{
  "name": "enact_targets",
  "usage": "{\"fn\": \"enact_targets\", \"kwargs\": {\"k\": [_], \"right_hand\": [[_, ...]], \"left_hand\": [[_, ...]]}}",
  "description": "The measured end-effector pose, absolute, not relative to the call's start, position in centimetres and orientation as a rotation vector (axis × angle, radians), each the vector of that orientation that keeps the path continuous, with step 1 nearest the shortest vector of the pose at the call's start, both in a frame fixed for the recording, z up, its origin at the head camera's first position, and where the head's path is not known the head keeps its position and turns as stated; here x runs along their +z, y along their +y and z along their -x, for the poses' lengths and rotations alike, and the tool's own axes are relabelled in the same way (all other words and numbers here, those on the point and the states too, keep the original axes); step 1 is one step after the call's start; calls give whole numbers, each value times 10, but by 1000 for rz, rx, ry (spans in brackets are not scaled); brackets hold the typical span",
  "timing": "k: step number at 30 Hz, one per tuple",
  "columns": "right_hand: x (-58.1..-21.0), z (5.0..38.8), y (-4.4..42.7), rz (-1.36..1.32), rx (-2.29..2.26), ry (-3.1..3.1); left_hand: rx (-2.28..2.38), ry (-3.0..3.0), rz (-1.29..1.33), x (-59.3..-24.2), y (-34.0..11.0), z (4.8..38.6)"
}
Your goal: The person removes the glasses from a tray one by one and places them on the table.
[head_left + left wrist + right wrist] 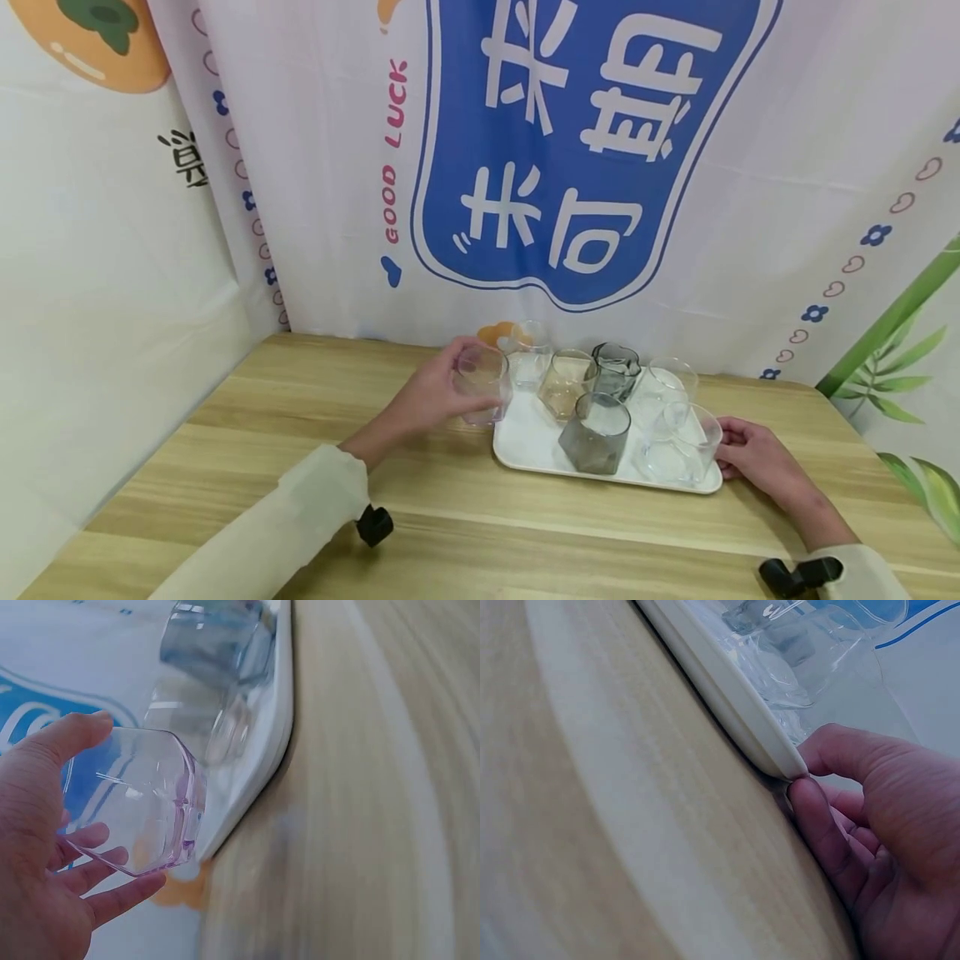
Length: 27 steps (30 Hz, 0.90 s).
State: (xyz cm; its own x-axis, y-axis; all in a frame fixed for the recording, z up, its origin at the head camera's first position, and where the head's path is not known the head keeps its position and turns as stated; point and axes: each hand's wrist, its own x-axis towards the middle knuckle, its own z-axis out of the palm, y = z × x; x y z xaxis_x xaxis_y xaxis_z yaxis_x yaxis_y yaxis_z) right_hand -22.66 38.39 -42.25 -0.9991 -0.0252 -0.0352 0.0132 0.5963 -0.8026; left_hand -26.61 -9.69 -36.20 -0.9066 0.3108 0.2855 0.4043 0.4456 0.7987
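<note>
Near the left end of a white tray (525, 446), my left hand (431, 385) grips a clear glass with a pinkish-purple tint (480, 387). In the left wrist view that glass (139, 799) is tilted, with thumb and fingers around its sides. At the tray's right end my right hand (761, 462) pinches the rim; the right wrist view has thumb and a finger on the tray's edge (731, 697). The tray bears several glasses: an amber one (566, 396), a grey faceted one (597, 442), a dark grey one (617, 375), and clear ones, including a front-right glass (682, 454).
A wooden table (450, 533) lies under the tray. Behind it hangs a printed cloth (337, 208) with a blue panel, close to the table's back edge. Another clear glass (529, 367) stands at the tray's back left, near the tinted glass.
</note>
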Motion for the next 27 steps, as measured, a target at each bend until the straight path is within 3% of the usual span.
{"fn": "enact_targets", "kwargs": {"k": [9,27], "right_hand": [[-423,227,383,-1,-1366,2778],[-426,227,387,21,-1434,2734]], "left_hand": [[-1410,-2650,484,-353,-149,280],[-1316,-2723,170,-370,-250,314]]}}
